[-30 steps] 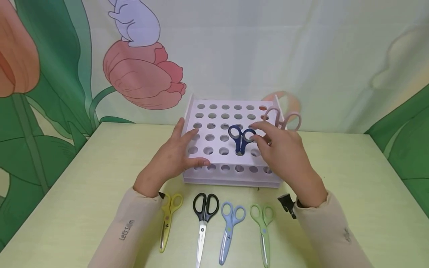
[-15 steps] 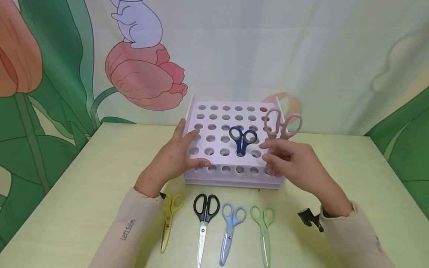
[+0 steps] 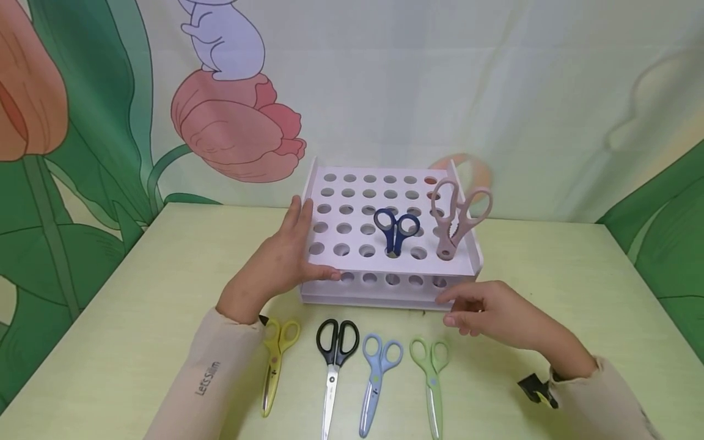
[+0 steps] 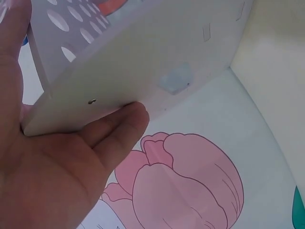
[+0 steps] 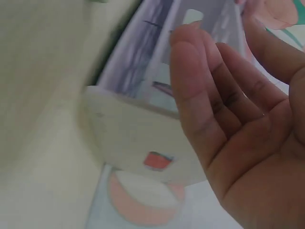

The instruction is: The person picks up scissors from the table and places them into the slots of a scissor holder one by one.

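Note:
My left hand (image 3: 277, 256) rests against the left side of a white rack (image 3: 352, 260) with rows of round holes. Its fingers lie straight along the outer panel (image 4: 128, 71), and the thumb reaches across the front edge. Near the rack's front right corner, my right hand (image 3: 489, 315) hovers with loosely bent fingers and holds nothing. Small navy scissors (image 3: 396, 231) stand handles up in a front-row hole. To their right, pink scissors (image 3: 459, 220) stand in the rack the same way, blades down.
In front of the rack lie yellow scissors (image 3: 273, 373), black-handled scissors (image 3: 333, 351), light blue scissors (image 3: 376, 379) and green scissors (image 3: 433, 379), handles toward the rack. A printed curtain (image 3: 385, 79) hangs behind the table (image 3: 126, 342).
My right hand has moved away from the navy scissors, down and right past the rack's front corner. My left index finger has shifted off the top to the rack's side.

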`<control>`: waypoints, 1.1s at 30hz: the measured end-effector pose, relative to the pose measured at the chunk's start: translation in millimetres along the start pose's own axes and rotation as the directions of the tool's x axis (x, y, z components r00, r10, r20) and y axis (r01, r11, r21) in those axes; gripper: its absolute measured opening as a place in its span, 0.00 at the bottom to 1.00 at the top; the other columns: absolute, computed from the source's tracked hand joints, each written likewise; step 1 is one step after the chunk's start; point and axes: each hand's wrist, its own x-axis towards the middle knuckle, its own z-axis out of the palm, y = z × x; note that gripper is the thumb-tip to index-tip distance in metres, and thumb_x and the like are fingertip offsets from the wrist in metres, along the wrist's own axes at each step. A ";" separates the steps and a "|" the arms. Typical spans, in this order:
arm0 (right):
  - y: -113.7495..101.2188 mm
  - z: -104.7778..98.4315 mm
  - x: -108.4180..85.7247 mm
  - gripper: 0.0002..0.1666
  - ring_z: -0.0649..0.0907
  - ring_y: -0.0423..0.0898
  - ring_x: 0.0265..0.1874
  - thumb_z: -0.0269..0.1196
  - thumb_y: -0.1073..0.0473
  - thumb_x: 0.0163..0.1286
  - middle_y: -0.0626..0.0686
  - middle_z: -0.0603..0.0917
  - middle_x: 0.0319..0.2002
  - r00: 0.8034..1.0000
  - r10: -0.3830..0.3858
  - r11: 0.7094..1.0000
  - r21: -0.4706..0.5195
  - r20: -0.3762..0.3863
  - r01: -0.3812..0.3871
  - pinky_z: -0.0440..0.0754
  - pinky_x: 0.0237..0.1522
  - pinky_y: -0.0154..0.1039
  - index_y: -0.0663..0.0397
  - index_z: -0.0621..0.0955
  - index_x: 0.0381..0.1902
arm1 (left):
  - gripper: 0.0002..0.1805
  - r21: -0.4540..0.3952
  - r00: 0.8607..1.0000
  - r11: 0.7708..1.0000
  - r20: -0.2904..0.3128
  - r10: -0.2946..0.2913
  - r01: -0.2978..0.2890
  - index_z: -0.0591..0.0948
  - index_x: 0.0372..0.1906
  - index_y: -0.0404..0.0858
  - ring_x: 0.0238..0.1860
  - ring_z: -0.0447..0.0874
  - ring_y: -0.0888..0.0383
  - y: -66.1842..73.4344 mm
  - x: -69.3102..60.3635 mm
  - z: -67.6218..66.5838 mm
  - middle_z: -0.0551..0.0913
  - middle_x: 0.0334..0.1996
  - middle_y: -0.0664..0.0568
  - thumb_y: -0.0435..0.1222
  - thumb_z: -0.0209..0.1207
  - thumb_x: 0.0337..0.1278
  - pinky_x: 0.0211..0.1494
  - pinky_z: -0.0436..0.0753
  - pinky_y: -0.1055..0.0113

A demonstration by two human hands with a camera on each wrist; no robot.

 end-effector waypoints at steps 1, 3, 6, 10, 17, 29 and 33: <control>4.4 0.8 -0.6 0.18 0.79 0.44 0.24 0.67 0.63 0.70 0.49 0.81 0.27 1.000 0.002 1.000 0.002 0.018 -0.002 0.79 0.26 0.37 0.67 0.81 0.54 | 0.76 0.001 1.000 1.000 0.001 0.001 -0.001 0.37 0.81 0.34 0.66 0.70 0.37 -0.4 0.1 -0.7 0.32 0.80 0.38 0.58 0.78 0.40 0.64 0.75 0.50; 12.9 2.5 -1.3 0.20 0.78 0.43 0.23 0.67 0.64 0.69 0.49 0.80 0.26 0.998 0.015 1.000 0.001 0.058 -0.015 0.78 0.26 0.36 0.68 0.80 0.56 | 0.76 0.006 1.000 1.000 0.008 0.002 -0.002 0.36 0.81 0.34 0.67 0.69 0.38 -2.0 0.0 -1.8 0.32 0.80 0.39 0.58 0.78 0.41 0.64 0.74 0.50; 24.4 5.0 -0.7 0.25 0.77 0.42 0.23 0.68 0.63 0.68 0.49 0.80 0.26 0.988 0.062 0.998 -0.013 0.139 -0.061 0.77 0.26 0.35 0.66 0.78 0.61 | 0.75 0.019 1.000 1.000 0.023 -0.001 0.000 0.37 0.81 0.34 0.69 0.67 0.40 -4.4 -1.3 -4.0 0.32 0.81 0.42 0.57 0.77 0.43 0.66 0.72 0.51; 35.7 7.6 -0.6 0.28 0.77 0.40 0.22 0.70 0.63 0.66 0.45 0.79 0.24 0.970 0.082 0.994 -0.093 0.228 -0.062 0.77 0.29 0.35 0.61 0.77 0.63 | 0.73 0.048 1.000 0.999 0.017 0.010 -0.010 0.40 0.81 0.33 0.66 0.71 0.38 -5.4 -1.7 -6.4 0.35 0.81 0.43 0.58 0.77 0.43 0.65 0.73 0.51; 39.6 12.6 -1.3 0.28 0.74 0.37 0.22 0.73 0.61 0.61 0.41 0.74 0.22 0.965 0.061 0.977 -0.212 0.256 -0.006 0.74 0.31 0.36 0.49 0.78 0.58 | 0.73 0.031 0.999 0.999 -0.012 0.036 -0.036 0.41 0.80 0.31 0.69 0.66 0.34 -4.2 1.5 -6.6 0.36 0.81 0.41 0.57 0.78 0.42 0.69 0.68 0.49; 33.8 27.4 -0.2 0.25 0.72 0.34 0.22 0.74 0.65 0.57 0.38 0.72 0.20 0.970 0.014 0.941 -0.332 0.245 0.070 0.73 0.31 0.36 0.38 0.77 0.48 | 0.71 -0.019 1.000 1.000 0.028 0.002 -0.002 0.41 0.81 0.35 0.70 0.65 0.38 -3.2 0.0 -4.7 0.32 0.81 0.43 0.55 0.77 0.45 0.68 0.70 0.49; 30.2 28.4 0.6 0.24 0.72 0.34 0.22 0.74 0.66 0.55 0.38 0.73 0.20 0.970 0.002 0.937 -0.339 0.244 0.084 0.73 0.30 0.36 0.39 0.78 0.45 | 0.70 -0.023 0.999 1.000 0.034 0.000 0.001 0.42 0.82 0.37 0.75 0.57 0.40 -4.9 -0.9 -4.3 0.32 0.81 0.43 0.55 0.77 0.45 0.69 0.68 0.49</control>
